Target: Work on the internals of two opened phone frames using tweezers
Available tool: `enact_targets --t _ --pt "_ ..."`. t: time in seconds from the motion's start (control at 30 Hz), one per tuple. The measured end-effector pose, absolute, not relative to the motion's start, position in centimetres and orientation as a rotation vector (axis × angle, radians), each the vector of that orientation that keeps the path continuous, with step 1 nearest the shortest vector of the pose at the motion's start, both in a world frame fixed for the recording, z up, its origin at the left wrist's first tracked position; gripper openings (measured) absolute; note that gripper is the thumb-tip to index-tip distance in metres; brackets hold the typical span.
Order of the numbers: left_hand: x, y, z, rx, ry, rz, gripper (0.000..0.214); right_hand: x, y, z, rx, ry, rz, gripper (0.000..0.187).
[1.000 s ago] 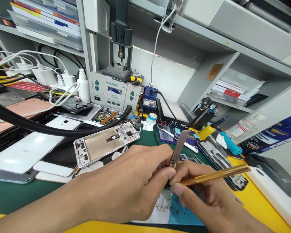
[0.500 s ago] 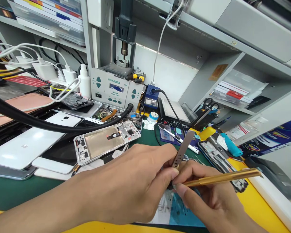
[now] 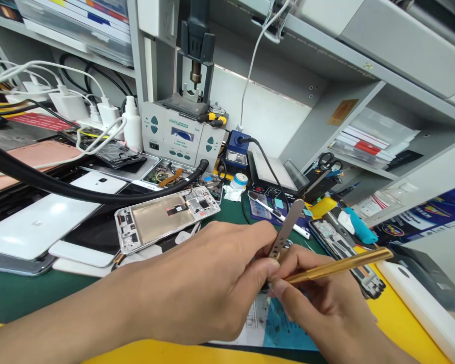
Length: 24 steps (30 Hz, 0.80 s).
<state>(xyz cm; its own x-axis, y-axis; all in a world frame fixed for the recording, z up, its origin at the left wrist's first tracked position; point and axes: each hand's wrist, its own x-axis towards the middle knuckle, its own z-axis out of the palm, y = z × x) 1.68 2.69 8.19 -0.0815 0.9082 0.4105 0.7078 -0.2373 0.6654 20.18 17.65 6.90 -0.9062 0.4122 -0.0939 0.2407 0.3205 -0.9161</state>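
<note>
Where the head view looks down over the bench, the left hand (image 3: 197, 283) is seen closed, thumb and forefinger pinched on the lower end of steel tweezers (image 3: 287, 226), which stand tilted above the green mat (image 3: 23, 298). The right hand (image 3: 322, 308) is closed around a gold-coloured tool (image 3: 337, 266), held nearly level, its tip hidden where the fingertips meet. Both are judged light, stiff and smooth, so easily slipped; a hold low, near the working ends, is advised. A bare phone frame (image 3: 163, 215) lies beyond.
</note>
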Motion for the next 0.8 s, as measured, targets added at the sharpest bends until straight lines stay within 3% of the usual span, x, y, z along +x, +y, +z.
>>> enact_targets --t 0.27,0.63,0.8 --pt "1.5 2.8 8.1 1.964 1.792 1.185 0.023 20.0 16.8 7.4 -0.68 -2.446 1.529 0.03" --pt "1.6 2.8 8.1 1.977 1.763 1.183 0.023 20.1 18.0 8.9 -0.347 -2.839 1.14 0.016" --pt "1.5 3.0 8.1 1.989 1.747 1.187 0.023 19.8 18.0 9.7 -0.272 -2.883 1.114 0.013"
